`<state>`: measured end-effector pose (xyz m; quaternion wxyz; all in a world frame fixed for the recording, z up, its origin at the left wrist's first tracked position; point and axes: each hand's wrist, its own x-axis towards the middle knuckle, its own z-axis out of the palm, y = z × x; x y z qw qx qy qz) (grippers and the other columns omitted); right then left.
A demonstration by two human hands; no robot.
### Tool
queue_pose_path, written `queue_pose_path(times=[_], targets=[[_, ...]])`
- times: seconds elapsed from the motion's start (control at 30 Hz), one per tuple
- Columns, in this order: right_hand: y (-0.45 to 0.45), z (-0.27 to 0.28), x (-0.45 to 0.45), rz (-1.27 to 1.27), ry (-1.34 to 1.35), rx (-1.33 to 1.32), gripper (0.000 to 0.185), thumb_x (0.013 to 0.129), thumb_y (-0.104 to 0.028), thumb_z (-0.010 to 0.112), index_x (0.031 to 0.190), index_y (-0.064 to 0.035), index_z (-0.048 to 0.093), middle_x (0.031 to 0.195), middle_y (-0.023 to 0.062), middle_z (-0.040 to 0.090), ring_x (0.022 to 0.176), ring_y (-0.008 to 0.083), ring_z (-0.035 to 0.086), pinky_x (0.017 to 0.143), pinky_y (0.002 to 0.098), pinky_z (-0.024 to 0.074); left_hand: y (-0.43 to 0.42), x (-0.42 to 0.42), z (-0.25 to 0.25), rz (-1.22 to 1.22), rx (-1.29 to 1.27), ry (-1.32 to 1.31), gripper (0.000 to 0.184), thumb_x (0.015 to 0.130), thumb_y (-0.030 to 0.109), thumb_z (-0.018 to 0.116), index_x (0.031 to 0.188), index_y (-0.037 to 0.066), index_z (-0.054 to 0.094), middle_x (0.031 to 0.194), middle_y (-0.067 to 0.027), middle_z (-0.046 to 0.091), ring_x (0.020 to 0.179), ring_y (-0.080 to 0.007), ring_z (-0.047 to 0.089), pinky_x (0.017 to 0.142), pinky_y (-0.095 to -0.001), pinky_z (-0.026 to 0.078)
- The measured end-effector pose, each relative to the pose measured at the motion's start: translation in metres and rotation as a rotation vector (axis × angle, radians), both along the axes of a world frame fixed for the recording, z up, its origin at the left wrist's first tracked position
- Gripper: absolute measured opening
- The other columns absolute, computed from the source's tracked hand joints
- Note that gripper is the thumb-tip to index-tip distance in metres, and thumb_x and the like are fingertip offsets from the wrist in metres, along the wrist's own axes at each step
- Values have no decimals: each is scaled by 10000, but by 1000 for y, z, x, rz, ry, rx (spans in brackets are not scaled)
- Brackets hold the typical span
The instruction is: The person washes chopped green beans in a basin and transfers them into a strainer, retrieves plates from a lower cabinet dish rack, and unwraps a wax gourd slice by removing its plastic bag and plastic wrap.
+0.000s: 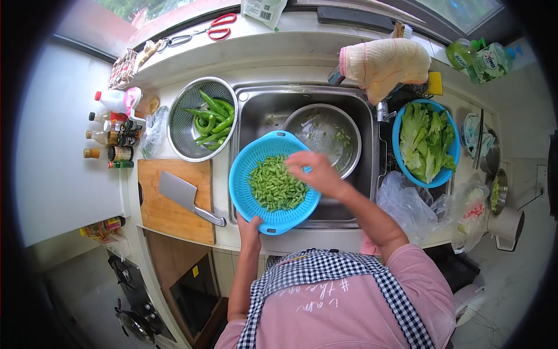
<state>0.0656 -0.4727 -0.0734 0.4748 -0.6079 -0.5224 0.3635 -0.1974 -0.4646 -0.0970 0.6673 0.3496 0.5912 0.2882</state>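
So the left hand (250, 230) has the near-left rim of the blue basket (239, 200), fingers closed around the edge with what looks like the thumb up by the rim. Most of that grip is tucked out of sight, so can't say how tight it is.

The right hand (317, 173) is at the right side of the basket, right above the cut green beans (276, 189). Fingers look bent, not spread flat, but they're pretty blurry, so I honestly can't tell if they're pinching a bean or even touching the pile.

The basket itself sits over the near-left part of the sink (365, 203), overlapping its left edge, with the beans heaped in the middle. Just beyond it to the right there's a metal bowl (325, 131) in the sink, with some green bits inside.

Left of the sink on the tabletop (229, 232) you've got a metal colander (177, 131) of long green peppers (216, 123) on the far side, and a cleaver (177, 189) lying on the wooden board (157, 218) nearer in.
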Motion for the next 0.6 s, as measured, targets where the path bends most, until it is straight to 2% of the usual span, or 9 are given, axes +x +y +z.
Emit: queue_pose_path(times=[0.07, 0.1, 0.17, 0.27, 0.37, 0.4, 0.5, 0.6], targets=[[7, -29, 43, -261, 90, -156, 206, 839, -217, 612, 942, -58, 691, 898, 141, 680, 701, 279, 657, 666, 347, 519, -2, -4, 2, 23, -4, -18, 627, 613, -17, 504, 1231, 1, 400, 1039, -89, 551, 888, -200, 580, 726, -301, 513], [12, -47, 71, -355, -35, -266, 229, 863, -220, 586, 955, -30, 673, 919, 166, 661, 786, 300, 650, 723, 373, 510, -2, -6, 4, 38, -1, -26, 623, 616, -18, 502, 1230, -1, 401, 1034, -88, 552, 883, -198, 579, 727, -299, 510], [18, -119, 122, -354, -437, -116, 255, 883, -211, 557, 1006, -5, 644, 957, 193, 641, 923, 331, 619, 818, 415, 483, -5, -13, 9, 41, 11, -43, 616, 622, -21, 503, 1230, -6, 404, 1049, -91, 554, 891, -198, 581, 761, -302, 504], [26, -201, 145, -264, -551, -2, 292, 914, -208, 506, 1117, -26, 611, 1070, 219, 610, 1011, 378, 577, 894, 420, 451, -8, -22, 12, 39, 8, -62, 632, 620, -28, 503, 1243, -14, 397, 1089, -98, 546, 939, -210, 573, 790, -311, 499], [32, -211, 135, -295, -494, -396, 368, 915, -262, 491, 1202, -44, 561, 1160, 223, 566, 1044, 391, 555, 928, 421, 428, -9, -21, 22, 61, 3, -33, 647, 611, -32, 498, 1249, -16, 393, 1095, -103, 540, 961, -216, 565, 818, -317, 491], [37, -214, 136, -260, -447, -492, 398, 936, -348, 468, 1221, -86, 558, 1177, 156, 574, 1012, 351, 589, 879, 435, 469, -10, -21, 23, 68, 2, -40, 660, 601, -33, 493, 1254, -15, 390, 1100, -106, 536, 968, -220, 561, 840, -323, 483], [44, -221, 123, -545, 758, -608, 366, 944, -400, 464, 1177, -145, 584, 1096, 74, 606, 925, 270, 615, 775, 463, 511, -11, -24, 23, 75, -13, -30, 666, 613, -28, 503, 1269, -17, 387, 1093, -95, 539, 951, -203, 565, 801, -302, 485], [57, -224, 96, -457, 898, -600, 349, 948, -429, 466, 1136, -167, 600, 1012, 18, 612, 855, 201, 610, 685, 422, 531, -10, -25, 24, 81, -5, -29, 663, 612, -28, 508, 1264, -15, 390, 1093, -94, 538, 952, -202, 563, 810, -303, 481]])
